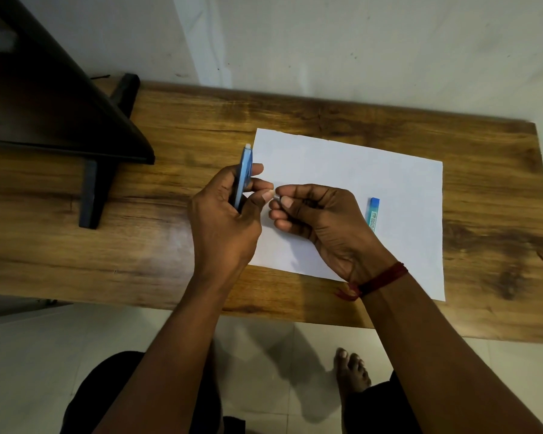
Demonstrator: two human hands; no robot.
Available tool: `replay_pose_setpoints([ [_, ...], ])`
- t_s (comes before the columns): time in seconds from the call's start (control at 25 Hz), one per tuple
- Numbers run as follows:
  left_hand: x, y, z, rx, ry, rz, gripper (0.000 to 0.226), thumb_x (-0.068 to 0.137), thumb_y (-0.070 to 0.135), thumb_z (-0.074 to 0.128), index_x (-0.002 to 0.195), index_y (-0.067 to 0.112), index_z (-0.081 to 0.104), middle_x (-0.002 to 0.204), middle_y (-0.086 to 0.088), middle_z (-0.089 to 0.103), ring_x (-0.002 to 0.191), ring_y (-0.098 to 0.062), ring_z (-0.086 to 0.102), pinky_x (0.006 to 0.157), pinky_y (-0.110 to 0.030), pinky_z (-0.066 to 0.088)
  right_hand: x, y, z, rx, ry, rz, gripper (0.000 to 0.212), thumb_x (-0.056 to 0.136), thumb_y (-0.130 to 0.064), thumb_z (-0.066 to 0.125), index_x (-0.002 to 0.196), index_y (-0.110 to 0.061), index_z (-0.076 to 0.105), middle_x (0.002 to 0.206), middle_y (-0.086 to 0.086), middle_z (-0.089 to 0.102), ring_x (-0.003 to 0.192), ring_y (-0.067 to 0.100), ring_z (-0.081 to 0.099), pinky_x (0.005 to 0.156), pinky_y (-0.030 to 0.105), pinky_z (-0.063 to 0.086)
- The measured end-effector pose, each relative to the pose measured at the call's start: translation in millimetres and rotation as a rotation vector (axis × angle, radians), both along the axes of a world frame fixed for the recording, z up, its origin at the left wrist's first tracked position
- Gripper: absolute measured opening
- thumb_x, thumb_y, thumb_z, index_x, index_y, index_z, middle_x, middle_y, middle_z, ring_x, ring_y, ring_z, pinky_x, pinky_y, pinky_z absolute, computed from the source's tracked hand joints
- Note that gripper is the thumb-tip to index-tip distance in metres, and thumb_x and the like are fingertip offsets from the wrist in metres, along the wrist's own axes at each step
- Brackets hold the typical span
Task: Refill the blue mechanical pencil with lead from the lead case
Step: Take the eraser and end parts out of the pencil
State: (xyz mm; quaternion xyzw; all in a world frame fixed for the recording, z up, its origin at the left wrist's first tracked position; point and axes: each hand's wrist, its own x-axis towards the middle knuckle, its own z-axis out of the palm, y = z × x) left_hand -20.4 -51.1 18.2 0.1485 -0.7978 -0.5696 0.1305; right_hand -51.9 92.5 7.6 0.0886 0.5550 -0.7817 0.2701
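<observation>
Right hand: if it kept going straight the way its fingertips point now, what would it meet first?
The right hand points left, pinching a small pale piece. Straight on, it would almost at once meet the left hand, which holds the blue mechanical pencil; their fingertips look nearly touching, though depth is unclear.

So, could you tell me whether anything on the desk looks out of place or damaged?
Nothing stands out. The lead case lies intact on the white paper, and the left hand holds the blue pencil upright.
</observation>
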Motion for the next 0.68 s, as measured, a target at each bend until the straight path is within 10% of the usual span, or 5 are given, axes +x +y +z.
replay_pose_setpoints([
  [0.28,-2.9,-4.8,-1.2,0.063,-0.011,0.093,0.024,0.083,0.014,0.071,0.103,0.025,0.064,0.092,0.013,0.069,0.089,-0.006,0.067,0.083,-0.021,0.055,-2.9,1.0,0.5,0.144,0.056,0.008,0.023,0.084,0.001,0.066,0.104,-0.009,0.071,0.091,0.009,0.075,0.079,0.022,0.073,0.068,0.027,0.06],
  [0.48,-2.8,-12.5,-6.2,0.229,-0.1,0.214,0.024,0.082,0.013,0.072,0.097,0.03,0.064,0.093,0.012,0.069,0.089,-0.003,0.067,0.075,-0.014,0.054,-0.1,-11.5,-10.5,0.865,0.546,-0.011,0.023,0.083,-0.011,0.073,0.106,-0.015,0.073,0.096,0.0,0.074,0.08,0.008,0.065,0.08,0.011,0.05],
  [0.68,-2.5,-21.5,-15.3,0.367,-0.223,0.344,0.021,0.079,0.01,0.075,0.094,0.021,0.066,0.083,0.009,0.068,0.074,0.004,0.067,0.06,-0.007,0.049,10.3,-22.7,-14.1,1.063,0.79,-0.005,0.026,0.082,-0.013,0.075,0.108,-0.014,0.072,0.092,0.004,0.076,0.083,0.02,0.071,0.089,0.035,0.055],
])
